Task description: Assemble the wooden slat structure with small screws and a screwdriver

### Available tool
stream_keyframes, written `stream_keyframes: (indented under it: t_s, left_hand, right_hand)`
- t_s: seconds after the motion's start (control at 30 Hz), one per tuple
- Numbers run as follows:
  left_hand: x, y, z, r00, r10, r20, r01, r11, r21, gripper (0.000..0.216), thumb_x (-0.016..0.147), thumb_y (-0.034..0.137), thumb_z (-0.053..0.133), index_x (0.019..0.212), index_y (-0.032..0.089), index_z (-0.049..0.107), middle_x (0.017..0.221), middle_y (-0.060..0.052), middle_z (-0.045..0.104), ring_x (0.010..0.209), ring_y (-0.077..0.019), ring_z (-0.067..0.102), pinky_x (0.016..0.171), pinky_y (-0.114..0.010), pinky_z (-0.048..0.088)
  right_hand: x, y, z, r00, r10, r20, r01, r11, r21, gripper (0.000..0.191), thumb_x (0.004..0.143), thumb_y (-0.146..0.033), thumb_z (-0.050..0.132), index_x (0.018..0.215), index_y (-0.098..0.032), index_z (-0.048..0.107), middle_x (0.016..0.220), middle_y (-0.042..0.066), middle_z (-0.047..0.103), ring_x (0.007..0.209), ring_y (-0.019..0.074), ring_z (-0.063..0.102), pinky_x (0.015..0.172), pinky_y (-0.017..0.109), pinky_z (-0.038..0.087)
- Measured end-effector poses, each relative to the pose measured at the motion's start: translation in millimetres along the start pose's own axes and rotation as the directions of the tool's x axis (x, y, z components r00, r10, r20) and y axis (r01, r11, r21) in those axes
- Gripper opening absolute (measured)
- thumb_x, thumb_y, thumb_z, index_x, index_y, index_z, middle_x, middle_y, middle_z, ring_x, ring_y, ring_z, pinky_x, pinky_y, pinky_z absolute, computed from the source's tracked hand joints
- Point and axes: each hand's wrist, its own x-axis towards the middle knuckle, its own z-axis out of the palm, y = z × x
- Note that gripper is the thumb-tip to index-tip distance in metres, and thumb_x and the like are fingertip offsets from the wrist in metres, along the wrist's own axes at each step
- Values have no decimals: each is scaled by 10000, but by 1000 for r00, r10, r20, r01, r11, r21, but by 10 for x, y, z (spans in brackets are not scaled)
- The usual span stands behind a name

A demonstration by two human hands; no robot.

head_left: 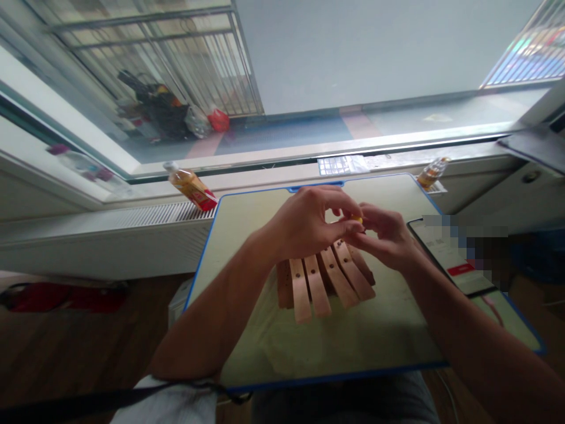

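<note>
Over the far half of the small table, my left hand (309,221) and my right hand (384,235) meet fingertip to fingertip. A small yellow piece (358,219) shows between the pinched fingers, too small and covered to name its kind. Both hands are closed around it. Just below them lies a wooden object (285,285) with several flat wooden slats (302,297) fanned out toward me. Dark round holes or screw heads dot the slats. Its far part is hidden behind my hands.
The blue-edged table (260,353) stands against a window sill. A tablet-like device (441,253) lies at its right side. A bottle with amber drink (192,185) stands at the back left, another bottle (432,172) at the back right. A radiator (132,215) runs along the left.
</note>
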Motion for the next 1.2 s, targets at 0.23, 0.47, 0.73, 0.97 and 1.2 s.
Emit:
stream_keyframes:
  t_s: [0.23, 0.47, 0.73, 0.97, 1.2]
  left_hand:
    - [-11, -19, -32, 999, 17, 31, -17, 1000, 24, 208, 999, 208, 705, 1139, 225, 858, 1125, -81, 808, 1024, -203, 754, 948, -364, 605]
    - [3, -27, -14, 1000, -1, -23, 3, 997, 81, 206, 958, 292, 789, 1133, 187, 821, 1075, -68, 805, 973, -189, 736, 884, -352, 586]
    - [8, -49, 8, 998, 2, -68, 5, 995, 95, 121, 916, 304, 843, 913, 190, 801, 925, -39, 775, 873, -167, 694, 810, -330, 551]
    - [-1, -20, -10, 999, -15, -46, 19, 996, 87, 75, 944, 266, 806, 952, 194, 826, 941, -47, 789, 886, -175, 706, 825, -333, 566]
    - [-2, -30, -34, 1000, 18, -15, -17, 998, 54, 116, 972, 213, 761, 1045, 195, 849, 1034, -67, 814, 946, -185, 732, 894, -348, 588]
  right_hand:
    - [15, -7, -28, 999, -45, 11, 45, 998, -39, 320, 936, -492, 860, 837, -210, 748, 798, 25, 624, 707, 166, 571, 593, 307, 462]
    - [-15, 87, 7, 999, -39, -21, 38, 998, -44, 266, 938, -424, 872, 910, -219, 704, 785, -3, 640, 679, 145, 558, 591, 284, 474]
    - [-28, 145, 63, 995, -82, -64, 79, 995, -56, 339, 912, -378, 911, 841, -225, 617, 747, -45, 622, 630, 107, 519, 557, 246, 430]
    - [-33, 173, 64, 998, 39, -49, -33, 994, 103, 342, 840, -411, 973, 959, -233, 705, 836, -14, 665, 696, 142, 600, 588, 273, 474]
    - [3, 42, -1, 1000, 9, -8, -9, 997, 78, 226, 916, -424, 901, 957, -207, 854, 986, 63, 727, 765, 157, 619, 600, 292, 462]
